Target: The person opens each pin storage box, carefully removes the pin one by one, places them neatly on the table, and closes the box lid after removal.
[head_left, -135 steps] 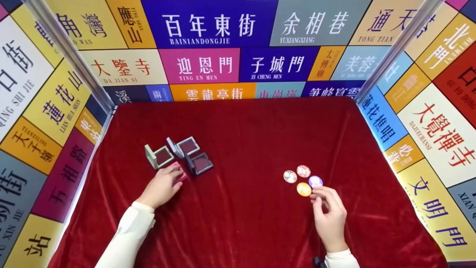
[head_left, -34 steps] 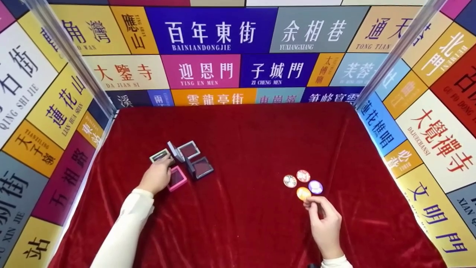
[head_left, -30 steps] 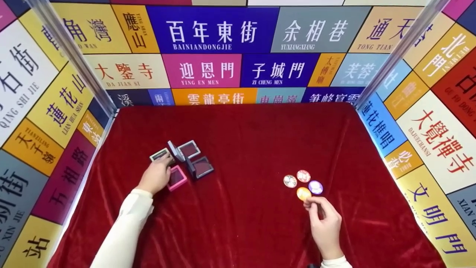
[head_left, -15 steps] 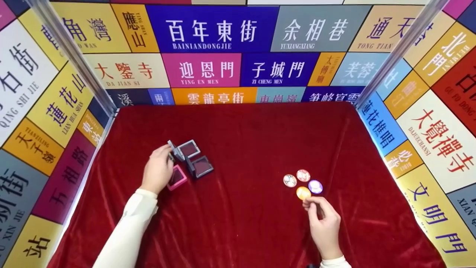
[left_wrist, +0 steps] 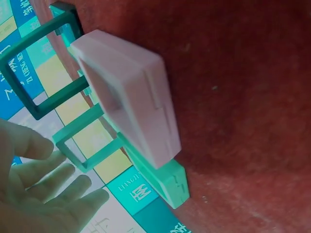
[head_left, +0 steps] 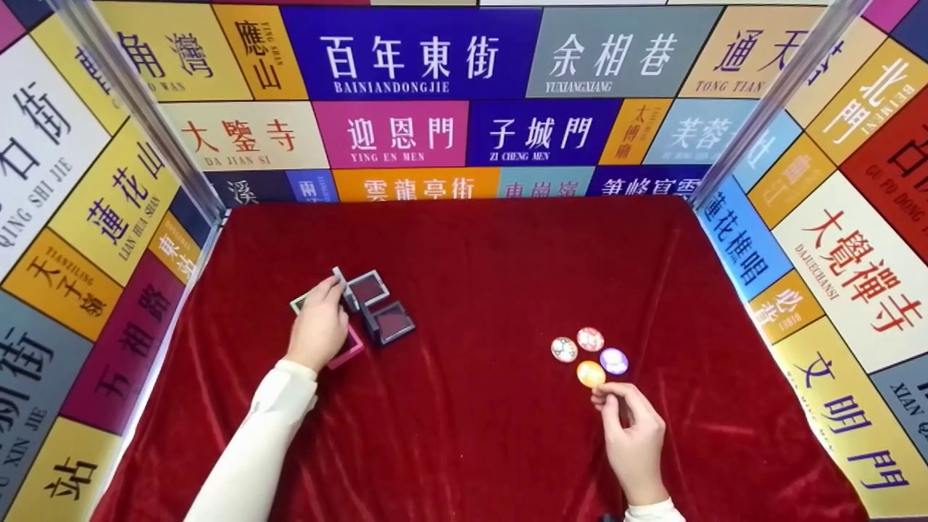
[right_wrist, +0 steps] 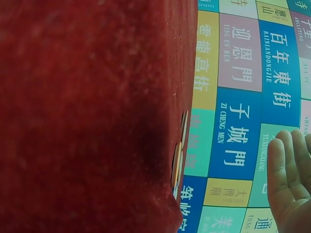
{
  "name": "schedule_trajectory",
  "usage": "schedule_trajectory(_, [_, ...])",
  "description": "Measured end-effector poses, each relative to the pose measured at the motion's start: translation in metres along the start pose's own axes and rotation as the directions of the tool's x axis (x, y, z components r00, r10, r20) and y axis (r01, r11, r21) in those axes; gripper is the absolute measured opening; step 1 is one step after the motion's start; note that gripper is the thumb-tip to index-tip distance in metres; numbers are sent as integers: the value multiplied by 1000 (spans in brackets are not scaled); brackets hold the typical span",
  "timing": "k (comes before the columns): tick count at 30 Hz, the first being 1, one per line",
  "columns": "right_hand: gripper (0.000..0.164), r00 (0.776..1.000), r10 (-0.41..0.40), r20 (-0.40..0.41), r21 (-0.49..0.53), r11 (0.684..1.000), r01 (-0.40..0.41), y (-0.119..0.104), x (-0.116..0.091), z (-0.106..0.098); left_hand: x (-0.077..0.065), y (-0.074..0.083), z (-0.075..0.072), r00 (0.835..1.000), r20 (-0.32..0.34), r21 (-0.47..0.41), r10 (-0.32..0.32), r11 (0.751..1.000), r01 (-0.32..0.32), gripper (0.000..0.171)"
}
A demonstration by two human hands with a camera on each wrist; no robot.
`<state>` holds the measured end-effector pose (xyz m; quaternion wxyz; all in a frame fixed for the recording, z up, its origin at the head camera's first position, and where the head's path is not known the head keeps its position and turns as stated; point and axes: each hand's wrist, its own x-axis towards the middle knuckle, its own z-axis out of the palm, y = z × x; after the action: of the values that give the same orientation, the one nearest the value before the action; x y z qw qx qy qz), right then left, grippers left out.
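My left hand (head_left: 319,330) is over a cluster of small square hinged cases, its fingertips at the raised lid of the grey case (head_left: 368,288). In the left wrist view its fingers (left_wrist: 80,187) are loosely extended beside that lid. The navy case (head_left: 395,323) has its lid up too. The pink case (head_left: 349,353) and green case (head_left: 296,304) lie with lids down, partly hidden by the hand. My right hand (head_left: 638,438) hovers with fingertips at the near edge of an orange round badge (head_left: 591,373); the right wrist view shows its fingers extended, gripping nothing visible.
A purple badge (head_left: 614,361), a red-and-white badge (head_left: 590,339) and a black-and-white badge (head_left: 564,349) lie around the orange one. Red velvet cloth (head_left: 464,435) covers the table. Printed panels (head_left: 406,54) wall in the back and sides.
The green case's lid, raised at first, is down. My left hand has gone from the pink case to the green one, then to the grey lid, now more upright. The right hand shifted slightly left.
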<state>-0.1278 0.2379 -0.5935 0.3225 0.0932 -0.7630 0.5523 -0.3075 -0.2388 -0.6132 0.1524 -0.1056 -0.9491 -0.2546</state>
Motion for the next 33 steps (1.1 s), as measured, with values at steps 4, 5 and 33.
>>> schedule_trajectory(4, [25, 1000, -1, -5, 1, 1000, 1, 1, 1, 2, 13, 3, 0, 996, 87, 15, 37, 999, -38, 51])
schedule_trajectory(5, [25, 1000, 0, -6, 1, 1000, 0, 1, 1, 2, 17, 4, 1, 993, 114, 15, 43, 999, -45, 53])
schedule_trajectory(33, [26, 1000, 16, -3, -6, 1000, -16, 6, -2, 1, 47, -14, 8, 936, 324, -211, 142, 975, -75, 82])
